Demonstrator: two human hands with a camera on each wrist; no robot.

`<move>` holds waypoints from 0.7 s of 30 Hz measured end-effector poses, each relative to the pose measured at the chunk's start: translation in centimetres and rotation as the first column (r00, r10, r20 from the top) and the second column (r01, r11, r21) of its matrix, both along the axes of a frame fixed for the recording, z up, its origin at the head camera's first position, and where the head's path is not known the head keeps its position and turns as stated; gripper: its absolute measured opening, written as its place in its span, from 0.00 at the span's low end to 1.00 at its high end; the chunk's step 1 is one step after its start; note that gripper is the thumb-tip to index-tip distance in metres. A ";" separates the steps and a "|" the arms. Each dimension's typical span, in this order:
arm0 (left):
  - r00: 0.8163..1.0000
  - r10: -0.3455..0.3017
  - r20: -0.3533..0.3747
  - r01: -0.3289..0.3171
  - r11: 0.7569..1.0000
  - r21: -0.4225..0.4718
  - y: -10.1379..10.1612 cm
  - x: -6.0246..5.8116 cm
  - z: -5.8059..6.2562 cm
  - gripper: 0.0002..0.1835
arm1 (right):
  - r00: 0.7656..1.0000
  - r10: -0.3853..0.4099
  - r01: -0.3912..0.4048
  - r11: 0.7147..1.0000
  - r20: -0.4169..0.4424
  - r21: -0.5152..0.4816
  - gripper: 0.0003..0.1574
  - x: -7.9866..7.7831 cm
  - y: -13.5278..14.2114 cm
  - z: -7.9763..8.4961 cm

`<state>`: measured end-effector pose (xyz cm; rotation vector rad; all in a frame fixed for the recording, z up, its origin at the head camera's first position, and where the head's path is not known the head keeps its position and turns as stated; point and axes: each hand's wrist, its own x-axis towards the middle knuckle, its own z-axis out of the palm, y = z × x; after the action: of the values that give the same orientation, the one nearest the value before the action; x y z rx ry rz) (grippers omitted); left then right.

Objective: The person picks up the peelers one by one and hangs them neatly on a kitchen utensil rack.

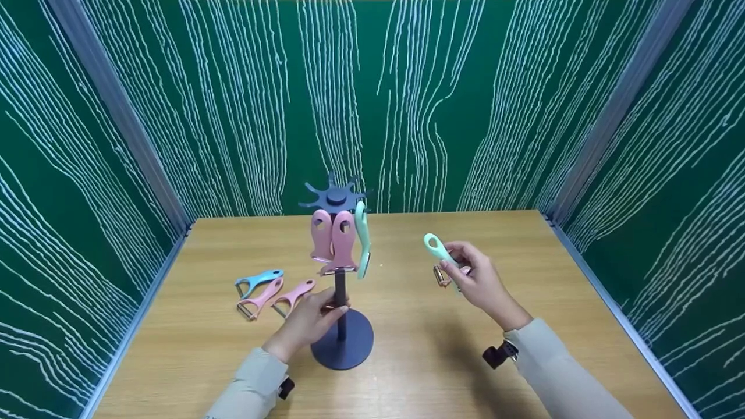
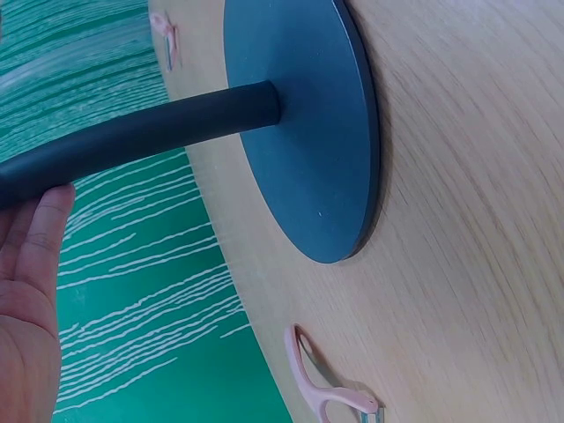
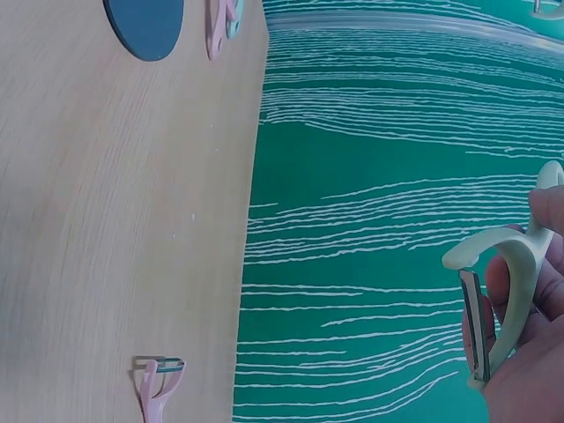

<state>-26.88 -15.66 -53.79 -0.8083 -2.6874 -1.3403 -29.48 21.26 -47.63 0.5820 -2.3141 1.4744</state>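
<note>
stand: slim dark blue-grey post (image 1: 341,329) on a round flat base (image 1: 352,353), topped by a spoked, star-like crown (image 1: 336,196); it is upright on the light wood-grain table (image 1: 407,361).
left hand: the person's left hand (image 1: 314,320) is curled round the post, thumb on the near side, below the hanging things.
right hand: the person's right hand (image 1: 478,279) pinches a mint-green, smooth-handled y-shaped peeler (image 1: 443,254) between thumb and fingers, well apart from the stand, with the holed handle end up.
crown's load: two pink y-shaped peelers with holed handles (image 1: 344,241) and a second mint-green peeler (image 1: 363,238) hang on its near and right side; the pink pair overlap in the head view.
table, left of stand: one sky-blue y-shaped peeler (image 1: 256,281) and two loose pink peelers (image 1: 265,297) lie near one another.
table, right: a lone pink peeler (image 3: 153,401) lies below the right hand.
tipping risk: the load is bunched on one side, so a sideways tug or a loosened left hand could tilt the stand.
knock risk: a held peeler swung into the hanging ones could jolt one off its spoke.
blade risk: the metal blade sits just beside the right fingers; a slipping pinch could graze them.
drop risk: poor alignment of handle hole and spoke, if they meet, could let the peeler fall.
</note>
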 end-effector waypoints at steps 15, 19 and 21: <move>1.000 0.009 0.009 -0.009 1.000 0.014 0.1 0.1 0.2 0.09 | 0.992 0.039 -0.037 0.999 -0.116 0.021 0.16 0.8 -0.8 1.1; 0.999 0.016 0.029 -0.017 1.000 0.004 0.1 0.1 0.1 0.10 | 0.992 0.046 -0.044 0.999 -0.114 0.018 0.16 1.0 -1.0 1.4; 0.999 0.020 0.037 -0.020 1.000 0.000 0.1 0.1 0.1 0.09 | 0.991 0.052 -0.050 0.999 -0.121 0.014 0.16 1.2 -1.1 1.6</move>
<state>-26.78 -15.58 -53.69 -0.7617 -2.7154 -1.3641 -28.29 20.11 -46.05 0.7182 -2.2313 1.4085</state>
